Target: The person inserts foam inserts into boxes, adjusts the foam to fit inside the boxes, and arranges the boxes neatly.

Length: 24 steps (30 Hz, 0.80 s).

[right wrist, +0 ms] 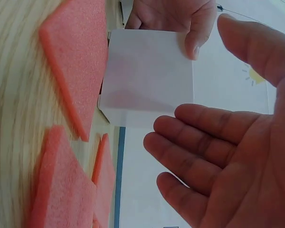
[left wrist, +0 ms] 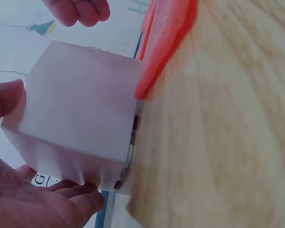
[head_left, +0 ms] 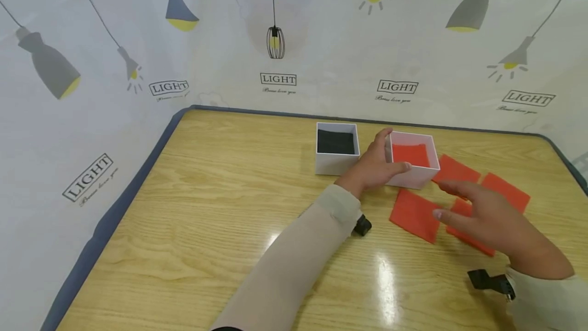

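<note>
- White box (head_left: 337,164): black piece (head_left: 336,143) inside.
- Left hand (head_left: 373,166): fingers gripping second box (head_left: 406,180).
- Within: red piece (head_left: 411,156), already boxed.
- Red squares (head_left: 415,215): four showing on table (head_left: 206,193), unboxed.
- Right hand (head_left: 489,217): fingers extended, empty.

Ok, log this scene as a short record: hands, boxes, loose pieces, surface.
left hand: grips the right white box
right hand: fingers extended, holds nothing
right white box: open-topped, red piece visible inside
left white box: open-topped, black piece visible inside
loose red pieces: at least four on the table
surface: wood-grained
</note>
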{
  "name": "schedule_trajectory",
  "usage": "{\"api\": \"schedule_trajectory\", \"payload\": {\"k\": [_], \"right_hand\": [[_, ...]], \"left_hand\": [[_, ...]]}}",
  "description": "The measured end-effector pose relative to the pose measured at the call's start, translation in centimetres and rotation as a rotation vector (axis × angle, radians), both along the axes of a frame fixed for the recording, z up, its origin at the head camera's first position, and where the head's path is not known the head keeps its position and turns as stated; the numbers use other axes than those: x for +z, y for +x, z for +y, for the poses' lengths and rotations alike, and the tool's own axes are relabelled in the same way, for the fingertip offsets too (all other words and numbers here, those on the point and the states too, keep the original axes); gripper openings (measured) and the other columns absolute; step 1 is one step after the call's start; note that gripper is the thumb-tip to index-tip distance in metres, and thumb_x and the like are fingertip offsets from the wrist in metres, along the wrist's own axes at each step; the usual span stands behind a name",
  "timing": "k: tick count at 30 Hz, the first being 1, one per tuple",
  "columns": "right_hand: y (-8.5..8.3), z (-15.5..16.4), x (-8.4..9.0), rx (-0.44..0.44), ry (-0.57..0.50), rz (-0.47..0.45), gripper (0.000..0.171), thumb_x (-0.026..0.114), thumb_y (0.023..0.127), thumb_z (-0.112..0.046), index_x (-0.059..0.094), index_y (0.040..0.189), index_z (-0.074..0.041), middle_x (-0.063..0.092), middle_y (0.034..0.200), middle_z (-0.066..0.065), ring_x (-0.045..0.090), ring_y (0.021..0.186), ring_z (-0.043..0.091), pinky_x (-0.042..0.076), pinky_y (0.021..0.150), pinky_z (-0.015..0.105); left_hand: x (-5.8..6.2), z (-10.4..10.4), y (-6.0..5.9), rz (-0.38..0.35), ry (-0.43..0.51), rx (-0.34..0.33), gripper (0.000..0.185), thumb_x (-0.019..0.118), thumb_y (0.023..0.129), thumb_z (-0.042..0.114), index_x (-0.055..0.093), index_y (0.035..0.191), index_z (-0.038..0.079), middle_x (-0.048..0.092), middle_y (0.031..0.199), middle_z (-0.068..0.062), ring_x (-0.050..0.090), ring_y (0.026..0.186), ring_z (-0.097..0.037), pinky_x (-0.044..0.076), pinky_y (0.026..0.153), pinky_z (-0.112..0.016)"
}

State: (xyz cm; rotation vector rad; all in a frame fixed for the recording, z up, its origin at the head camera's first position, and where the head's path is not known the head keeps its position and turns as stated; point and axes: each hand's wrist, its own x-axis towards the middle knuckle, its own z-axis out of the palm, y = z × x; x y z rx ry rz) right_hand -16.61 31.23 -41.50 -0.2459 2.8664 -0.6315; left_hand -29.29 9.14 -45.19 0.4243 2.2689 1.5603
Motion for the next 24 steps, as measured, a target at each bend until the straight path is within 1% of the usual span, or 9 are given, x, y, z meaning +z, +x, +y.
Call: {"api": "schedule_trajectory", "payload": {"k": [8, 12, 16, 19, 24], "right_hand": [[0.0, 0.4, -0.3, 0.012, 0.011, -0.003, 0.081, 0.074, 0.098, -0.05, 0.049, 0.152, 0.005, 0.052, 0.151, 0.031, 0.044, 0.138, 0.055, 0.041, 0.103, 0.076], [0.0, 0.7, -0.4, 0.021, 0.012, -0.004, 0.083, 0.075, 0.096, -0.051, 0.049, 0.151, 0.006, 0.053, 0.151, 0.031, 0.045, 0.137, 0.055, 0.041, 0.103, 0.076], [0.1, 0.8, -0.5, 0.024, 0.002, -0.012, 0.084, 0.076, 0.095, -0.052, 0.05, 0.149, 0.007, 0.054, 0.149, 0.031, 0.046, 0.137, 0.054, 0.042, 0.103, 0.076], [0.0, 0.8, -0.7, 0.021, 0.013, -0.032, 0.086, 0.077, 0.093, -0.054, 0.051, 0.149, 0.007, 0.054, 0.149, 0.031, 0.046, 0.136, 0.054, 0.044, 0.102, 0.075], [0.0, 0.6, -1.1, 0.011, 0.06, -0.078, 0.095, 0.08, 0.087, -0.061, 0.051, 0.15, 0.005, 0.051, 0.149, 0.032, 0.049, 0.131, 0.054, 0.05, 0.097, 0.071]], "left_hand": [[0.2, 0.2, 0.1, 0.011, 0.011, -0.006, 0.092, 0.079, 0.094, 0.033, 0.021, 0.166, 0.036, 0.048, 0.149, 0.003, 0.051, 0.125, -0.014, 0.047, 0.111, -0.038], [0.4, 0.1, 0.2, 0.01, 0.012, -0.009, 0.092, 0.078, 0.095, 0.033, 0.021, 0.166, 0.034, 0.048, 0.151, 0.002, 0.05, 0.127, -0.015, 0.047, 0.112, -0.04], [0.4, 0.0, 0.2, 0.002, 0.003, 0.001, 0.092, 0.078, 0.095, 0.034, 0.02, 0.166, 0.036, 0.046, 0.154, 0.003, 0.05, 0.129, -0.016, 0.047, 0.113, -0.042], [0.3, 0.0, 0.2, -0.003, 0.004, 0.001, 0.091, 0.078, 0.095, 0.034, 0.02, 0.165, 0.038, 0.045, 0.156, 0.004, 0.049, 0.13, -0.016, 0.047, 0.113, -0.042], [0.3, 0.0, 0.2, -0.008, 0.005, 0.0, 0.092, 0.078, 0.095, 0.033, 0.019, 0.166, 0.038, 0.044, 0.157, 0.004, 0.049, 0.13, -0.016, 0.047, 0.114, -0.043]]}}
